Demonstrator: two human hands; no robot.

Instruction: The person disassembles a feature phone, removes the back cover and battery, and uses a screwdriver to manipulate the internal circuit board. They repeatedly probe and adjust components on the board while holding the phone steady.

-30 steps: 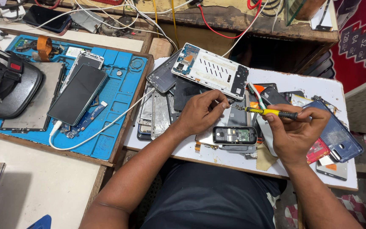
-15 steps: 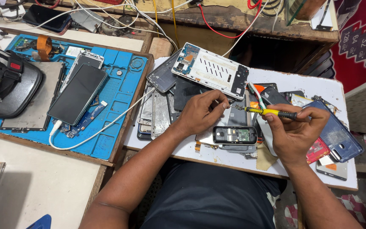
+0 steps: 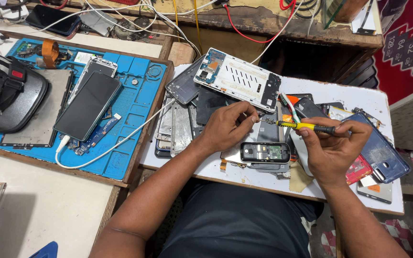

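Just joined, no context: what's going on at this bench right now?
A person sits at a white board littered with phone parts. The right hand holds a yellow-handled screwdriver level, tip pointing at the left hand, whose fingertips pinch something too small to make out. An opened small black phone lies between the hands. A blue repair mat sits to the left.

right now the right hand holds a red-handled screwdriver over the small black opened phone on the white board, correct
Not quite: the head view shows the screwdriver's handle is yellow and black, not red. The right hand does hold it, above the small black opened phone on the white board.
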